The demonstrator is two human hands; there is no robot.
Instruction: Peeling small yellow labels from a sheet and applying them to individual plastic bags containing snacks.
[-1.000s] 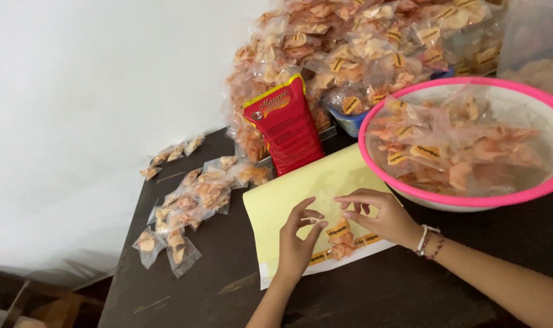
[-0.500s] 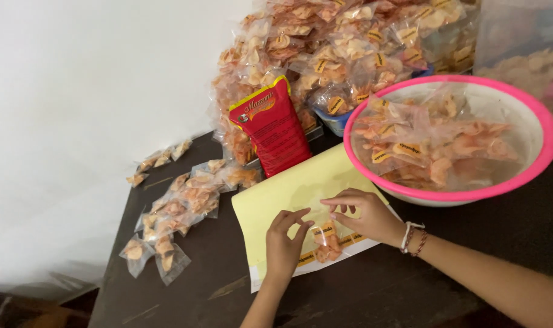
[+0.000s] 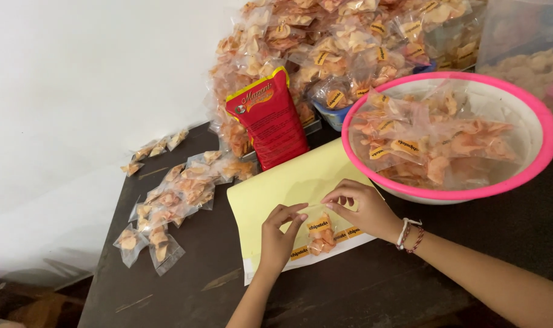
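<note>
Hands meet in the lower middle of the frame, over a pale yellow sheet (image 3: 288, 188) that lies on the dark table (image 3: 185, 267). Between them is a small clear packet of orange snacks (image 3: 319, 233) with a yellow label, resting on the lower edge of the sheet. The left hand (image 3: 277, 238) pinches the packet's left upper edge with bent fingertips, and the right hand (image 3: 364, 209), which wears a beaded bracelet at the wrist, pinches the upper right edge in the same way; both hands are closed lightly on the packet. Just to the right of the hands stands a big white bowl with a pink rim (image 3: 531, 176), full of larger clear bags of snacks. Behind the sheet, a red pouch (image 3: 269, 121) leans upright against a high heap of filled packets (image 3: 337, 42) in the upper middle of the frame. At middle left, many small sealed packets (image 3: 167, 206) lie scattered on the table, well apart from the hands.
</note>
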